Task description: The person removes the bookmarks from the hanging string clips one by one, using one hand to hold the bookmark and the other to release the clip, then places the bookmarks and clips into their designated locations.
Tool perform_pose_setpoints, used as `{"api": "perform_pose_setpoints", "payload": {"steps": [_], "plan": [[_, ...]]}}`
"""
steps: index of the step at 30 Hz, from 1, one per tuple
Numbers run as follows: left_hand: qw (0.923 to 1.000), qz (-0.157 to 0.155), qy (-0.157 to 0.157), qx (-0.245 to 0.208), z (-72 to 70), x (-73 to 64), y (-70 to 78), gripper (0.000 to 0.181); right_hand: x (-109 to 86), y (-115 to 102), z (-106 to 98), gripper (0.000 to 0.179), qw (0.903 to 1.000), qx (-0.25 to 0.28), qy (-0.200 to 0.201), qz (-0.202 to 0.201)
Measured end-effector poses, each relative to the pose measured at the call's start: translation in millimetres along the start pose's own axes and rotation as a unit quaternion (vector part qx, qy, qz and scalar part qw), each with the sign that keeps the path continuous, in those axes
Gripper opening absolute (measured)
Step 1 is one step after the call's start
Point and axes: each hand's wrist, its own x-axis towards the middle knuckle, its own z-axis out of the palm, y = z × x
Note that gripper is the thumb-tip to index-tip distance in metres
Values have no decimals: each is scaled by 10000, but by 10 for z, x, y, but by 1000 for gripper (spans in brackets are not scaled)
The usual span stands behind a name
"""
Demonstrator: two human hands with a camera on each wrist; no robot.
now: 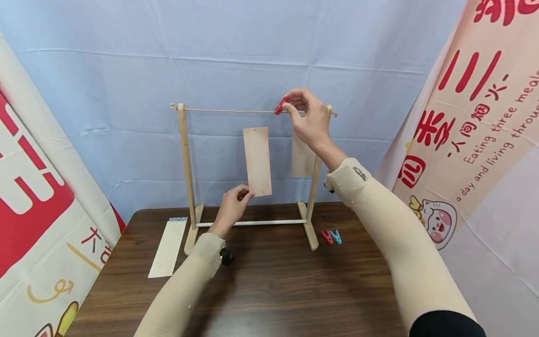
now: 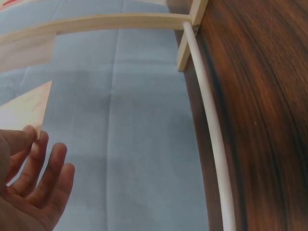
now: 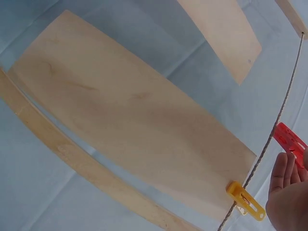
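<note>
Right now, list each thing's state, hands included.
Rack, standing upright.
Rope, strung across the rack.
Middle board, held up, unclipped.
Left hand, pinching the middle board.
Upper red peg, held at the rope.
Right hand, pinching the upper red peg.
Right board, hanging from the rope.
Yellow peg, clipped to right board.
Left board, lying flat.
Lower red peg, lying loose.
Blue peg, lying loose.

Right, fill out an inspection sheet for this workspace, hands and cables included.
Surface: dark wood-grain table bearing a wooden rack.
Job's things: held panel below the cord; hanging panel under a yellow clip; lying panel left of the rack; spare red clip and blue clip to its right.
Clutter: nothing seen.
Hands: left hand pinches the held panel's lower corner; right hand pinches a raised red clip at the cord.
Cables: nothing seen.
Surroundings: light-blue backdrop, printed left banner and right banner.
</note>
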Motion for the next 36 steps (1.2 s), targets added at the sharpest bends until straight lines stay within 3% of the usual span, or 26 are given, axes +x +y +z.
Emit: {"api": "perform_pose_setpoints", "payload": {"steps": [9,18,36], "plan": [[9999,-28,101,137,-50,-84,-86,16,-108,-286,-42,24,9995,300,13,137],[9998,-86,112,129,-41,-134,-143,15,-122,27,-43,29,9978,613,15,-261],[9994,-205,154,232,-47,-231,-277,15,-287,104,-55,31,9969,737,-126,-242]]}}
